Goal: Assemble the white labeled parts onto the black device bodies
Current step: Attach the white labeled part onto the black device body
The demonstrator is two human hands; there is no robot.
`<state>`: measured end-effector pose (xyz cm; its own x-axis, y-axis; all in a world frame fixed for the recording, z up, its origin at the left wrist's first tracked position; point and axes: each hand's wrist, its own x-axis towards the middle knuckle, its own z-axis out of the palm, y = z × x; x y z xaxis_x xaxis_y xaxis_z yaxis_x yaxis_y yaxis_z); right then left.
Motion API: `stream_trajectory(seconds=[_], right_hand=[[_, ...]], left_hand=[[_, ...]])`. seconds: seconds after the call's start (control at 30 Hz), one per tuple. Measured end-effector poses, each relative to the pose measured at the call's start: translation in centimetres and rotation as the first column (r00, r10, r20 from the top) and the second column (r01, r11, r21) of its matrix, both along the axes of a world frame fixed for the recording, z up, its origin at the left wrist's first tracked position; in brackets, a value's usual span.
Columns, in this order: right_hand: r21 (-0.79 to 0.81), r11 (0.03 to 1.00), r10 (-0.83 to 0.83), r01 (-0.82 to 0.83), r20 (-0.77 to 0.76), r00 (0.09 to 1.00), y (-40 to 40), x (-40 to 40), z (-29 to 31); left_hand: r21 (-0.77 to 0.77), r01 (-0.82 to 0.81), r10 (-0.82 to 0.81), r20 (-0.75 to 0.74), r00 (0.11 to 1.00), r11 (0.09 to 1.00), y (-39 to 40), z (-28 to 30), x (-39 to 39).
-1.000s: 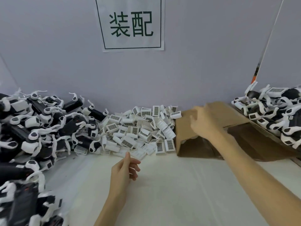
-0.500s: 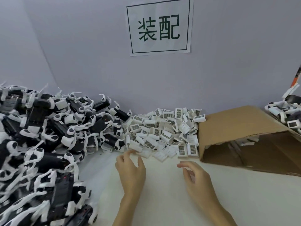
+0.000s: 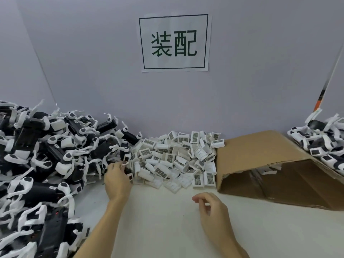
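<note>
The left hand [image 3: 117, 180] is stretched forward, back of the hand up, its forearm running in from the lower edge. Its fingertips [image 3: 119, 165] curl down at the near edge of the heap of black device bodies [image 3: 55, 157], touching a small black-and-white piece there; whether they actually grip it I cannot tell, since the fingers hide the contact. Just to its right lies the pile of white labeled parts [image 3: 176, 159], barcode stickers showing on many, heaped against the wall [image 3: 93, 71].

The right hand [image 3: 212, 209] hangs low over the bare counter [image 3: 158, 220], well short of the white pile, fingers loosely curled and holding nothing, thumb and forefinger close together.

Beyond it a cardboard box [image 3: 260, 155] lies on its side, mouth open towards the viewer. Further right sits a second heap of black-and-white units [image 3: 323, 144]. A paper sign [image 3: 175, 42] with two green characters is on the wall.
</note>
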<state>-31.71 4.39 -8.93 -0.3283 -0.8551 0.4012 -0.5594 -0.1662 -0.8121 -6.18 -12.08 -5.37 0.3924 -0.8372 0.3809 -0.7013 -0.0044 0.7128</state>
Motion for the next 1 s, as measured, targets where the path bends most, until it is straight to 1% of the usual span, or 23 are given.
stream_trajectory(seconds=[0.1,0.17,0.3,0.37,0.4,0.43,0.47,0.5,0.53,0.57,0.6,0.63,0.67,0.73,0.8,0.83,0.87,0.9,0.97,1.0], right_hand=[[-0.008,1.0,-0.001,0.001,0.006,1.0,0.1,0.0,0.1],[-0.011,1.0,-0.002,0.002,0.011,1.0,0.1,-0.1,0.1],[0.008,1.0,-0.019,0.019,0.044,0.999,0.1,-0.3,-0.2],[0.028,0.999,-0.035,0.032,0.121,0.992,0.0,-0.5,-0.1],[0.025,0.999,-0.026,0.021,0.205,0.978,-0.1,-0.5,0.1],[0.015,1.0,-0.001,-0.005,0.337,0.941,-0.2,-0.4,0.4],[0.002,0.999,0.042,-0.049,0.509,0.86,-0.3,-0.2,0.9],[-0.005,0.994,0.084,-0.109,0.671,0.737,-0.2,0.0,1.4],[-0.013,0.985,0.115,-0.17,0.786,0.608,0.0,0.1,1.8],[-0.019,0.974,0.135,-0.226,0.849,0.511,0.2,0.1,2.1],[-0.021,0.962,0.147,-0.271,0.878,0.455,0.3,0.1,2.3],[-0.021,0.955,0.155,-0.296,0.887,0.435,0.4,0.0,2.4],[-0.029,0.954,0.161,-0.297,0.889,0.43,0.5,0.0,2.5],[-0.06,0.965,0.166,-0.254,0.892,0.42,0.6,-0.2,2.7],[-0.076,0.974,0.167,-0.213,0.877,0.45,0.7,-0.3,2.7],[-0.078,0.976,0.168,-0.203,0.862,0.479,0.8,-0.4,2.7],[-0.077,0.978,0.168,-0.195,0.847,0.505,0.9,-0.4,2.8],[-0.075,0.979,0.166,-0.188,0.834,0.527,1.0,-0.4,2.8],[-0.07,0.982,0.158,-0.178,0.821,0.548,1.1,-0.3,3.0],[-0.074,0.981,0.161,-0.178,0.823,0.544,1.1,-0.3,3.1]], left_hand=[[-0.198,-0.057,0.033,-0.125,0.992,0.979,1.5,0.9,-1.4],[-0.268,-0.043,-0.014,-0.208,0.978,0.963,2.8,2.3,-2.9],[-0.358,0.063,-0.183,-0.312,0.932,0.932,6.2,4.3,-5.8],[-0.397,0.16,-0.325,-0.393,0.86,0.904,8.6,4.2,-7.2],[-0.405,0.215,-0.4,-0.458,0.794,0.889,9.9,3.8,-7.8],[-0.399,0.263,-0.458,-0.545,0.703,0.878,11.0,3.2,-8.5],[-0.379,0.307,-0.487,-0.642,0.592,0.873,11.9,2.4,-9.0],[-0.349,0.36,-0.491,-0.733,0.471,0.865,12.7,1.6,-9.5],[-0.317,0.428,-0.479,-0.806,0.349,0.846,13.2,1.0,-10.0],[-0.294,0.503,-0.459,-0.854,0.244,0.813,13.6,0.5,-10.3],[-0.283,0.568,-0.443,-0.882,0.163,0.772,13.9,0.1,-10.6],[-0.28,0.617,-0.438,-0.891,0.118,0.736,14.0,-0.1,-10.7],[-0.276,0.65,-0.439,-0.893,0.098,0.708,14.1,-0.3,-10.6],[-0.274,0.676,-0.431,-0.899,0.071,0.684,13.7,-0.6,-10.5],[-0.262,0.69,-0.383,-0.923,0.024,0.674,13.5,-0.8,-10.5],[-0.254,0.71,-0.377,-0.926,0.018,0.657,13.4,-1.0,-10.6],[-0.24,0.736,-0.402,-0.915,0.047,0.633,13.4,-1.2,-10.6],[-0.214,0.76,-0.444,-0.889,0.108,0.614,13.4,-1.3,-10.7],[-0.149,0.771,-0.488,-0.842,0.23,0.619,13.5,-1.6,-10.8],[-0.129,0.765,-0.483,-0.837,0.257,0.631,13.5,-1.8,-10.8]])
